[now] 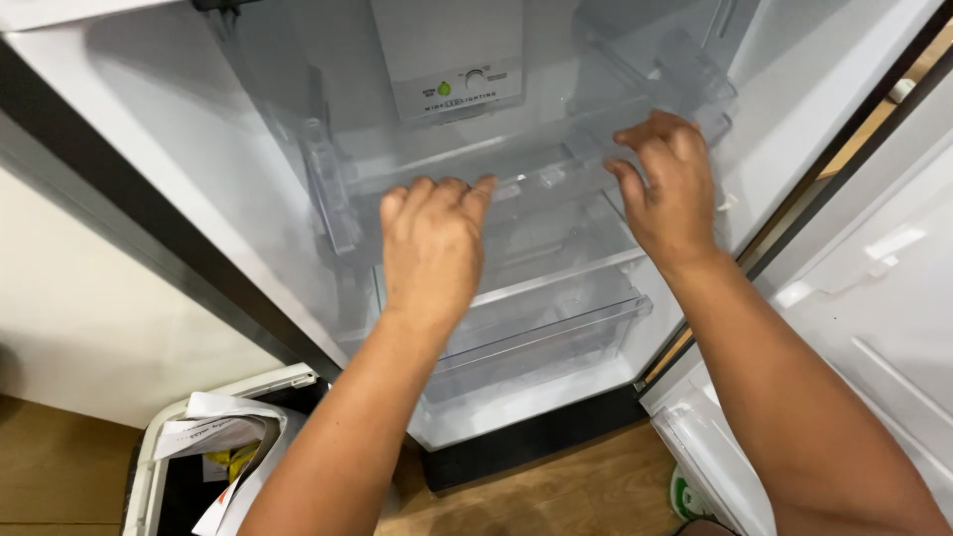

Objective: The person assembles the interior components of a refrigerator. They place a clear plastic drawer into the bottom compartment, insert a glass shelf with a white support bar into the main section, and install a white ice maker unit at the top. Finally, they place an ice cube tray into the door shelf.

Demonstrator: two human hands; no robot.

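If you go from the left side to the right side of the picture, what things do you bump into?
Bin with papers → left hand → clear fridge drawer → right hand → open fridge door.

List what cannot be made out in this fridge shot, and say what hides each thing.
- Left hand, head view: its palm and fingertips face away, so contact with the glass shelf cannot be told.
- Right hand: fingers curl over the shelf's far corner, hiding the grip.
- Clear drawer: the left forearm covers its left part.
- Bin: cut off by the bottom edge.
- Fridge door: cut off by the right edge.
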